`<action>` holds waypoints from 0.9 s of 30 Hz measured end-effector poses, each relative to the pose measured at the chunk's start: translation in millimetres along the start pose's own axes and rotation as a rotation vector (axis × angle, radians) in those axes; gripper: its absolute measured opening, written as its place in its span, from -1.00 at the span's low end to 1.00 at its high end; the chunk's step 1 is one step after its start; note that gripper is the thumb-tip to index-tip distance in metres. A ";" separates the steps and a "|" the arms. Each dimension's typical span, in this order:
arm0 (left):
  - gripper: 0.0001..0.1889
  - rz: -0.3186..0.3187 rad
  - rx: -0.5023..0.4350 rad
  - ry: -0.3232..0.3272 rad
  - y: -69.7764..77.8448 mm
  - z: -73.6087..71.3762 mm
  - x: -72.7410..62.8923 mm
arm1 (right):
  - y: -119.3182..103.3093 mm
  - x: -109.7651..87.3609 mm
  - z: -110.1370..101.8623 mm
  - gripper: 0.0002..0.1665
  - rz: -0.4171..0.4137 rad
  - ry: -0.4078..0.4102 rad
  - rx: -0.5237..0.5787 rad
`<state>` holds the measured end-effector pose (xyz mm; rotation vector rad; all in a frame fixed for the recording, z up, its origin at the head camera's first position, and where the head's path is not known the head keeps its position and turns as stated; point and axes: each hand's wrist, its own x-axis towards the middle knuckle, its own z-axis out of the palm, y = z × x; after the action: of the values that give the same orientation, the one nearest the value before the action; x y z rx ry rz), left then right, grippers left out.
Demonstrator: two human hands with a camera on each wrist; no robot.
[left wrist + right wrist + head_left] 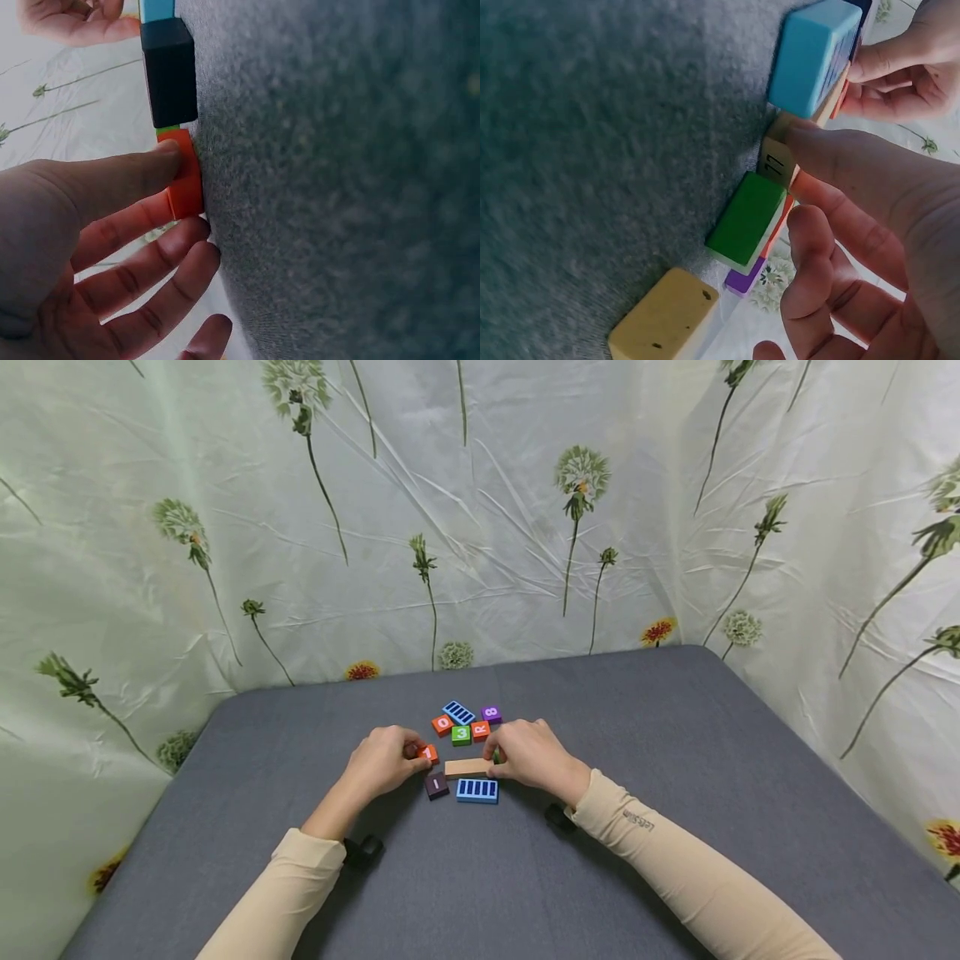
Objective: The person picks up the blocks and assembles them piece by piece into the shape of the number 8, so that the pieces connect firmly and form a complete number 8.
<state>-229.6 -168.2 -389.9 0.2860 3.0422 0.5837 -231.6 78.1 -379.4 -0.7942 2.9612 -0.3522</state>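
My left hand [382,760] pinches a small orange block [428,753] with a white character, thumb on one side and fingertips on the other; the left wrist view shows this orange block [187,176] resting on the cloth. At its right lies a plain wooden bar [465,768]. My right hand [536,756] grips that bar's right end between thumb and index finger, the other fingers loosely bent. A dark block [437,786] and a blue slotted block [477,791] lie on the near side. Beside the right fingertips is a green block [748,219], mostly hidden in the head view.
Behind the bar sit an orange 0 block [442,725], a green 3 block [461,735], an orange R block [480,731], a purple 8 block [491,714] and another blue slotted block [458,712]. A yellow block [664,319] lies past the green one. Flowered fabric [510,527] surrounds the grey table [630,718].
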 end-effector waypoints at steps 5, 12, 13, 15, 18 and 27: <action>-0.82 0.053 0.000 0.001 -0.6 2.1 3.6 | 0.6 -3.0 1.8 -0.83 0.005 0.024 0.001; -0.84 0.091 0.001 -0.003 0.3 3.5 5.1 | 0.5 -2.6 1.2 -0.83 0.016 0.017 0.007; -0.84 0.088 0.001 -0.003 1.0 3.2 5.3 | 0.3 -2.3 0.8 -0.83 0.016 0.016 0.005; -0.84 0.093 0.003 -0.001 1.6 3.2 5.6 | 0.2 -2.1 0.5 -0.83 0.015 0.015 0.002; -0.84 0.099 0.002 -0.001 2.0 3.6 6.7 | 0.0 -2.1 0.0 -0.83 0.016 0.012 0.003; -0.83 0.110 -0.002 -0.015 1.6 4.0 8.8 | 0.7 -2.1 0.4 -0.82 0.005 0.023 0.008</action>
<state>-237.7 -163.6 -393.0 0.4574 3.0260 0.5878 -230.0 79.6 -380.0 -0.7870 2.9804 -0.3757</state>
